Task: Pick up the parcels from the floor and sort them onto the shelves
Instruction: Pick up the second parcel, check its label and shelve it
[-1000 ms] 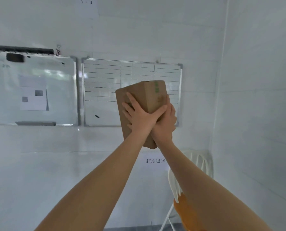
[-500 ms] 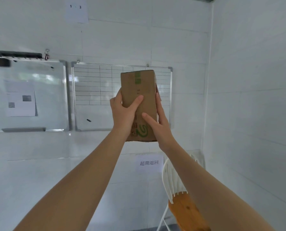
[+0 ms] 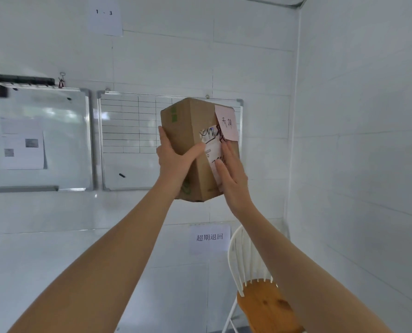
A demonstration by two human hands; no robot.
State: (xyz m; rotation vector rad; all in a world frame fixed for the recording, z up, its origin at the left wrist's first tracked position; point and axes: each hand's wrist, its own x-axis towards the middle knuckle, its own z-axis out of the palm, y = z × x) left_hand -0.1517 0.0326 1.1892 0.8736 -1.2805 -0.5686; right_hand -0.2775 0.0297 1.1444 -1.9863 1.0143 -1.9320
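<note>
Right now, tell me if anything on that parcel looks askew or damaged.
The pink note on the parcel sits crooked, its upper corner poking past the box edge. The white label below is tilted and scribbled over. Both hands, left hand and right hand, grip it.

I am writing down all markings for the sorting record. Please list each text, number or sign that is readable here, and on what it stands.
"1 - 3": paper sheet high on the wall.
"超期退回": paper sign on the wall, beside the chair.
Pink note on the cardboard parcel: handwriting, not surely readable.
White shipping label: scribbled over, unreadable.
Sheets on left whiteboard: too blurred.
</note>
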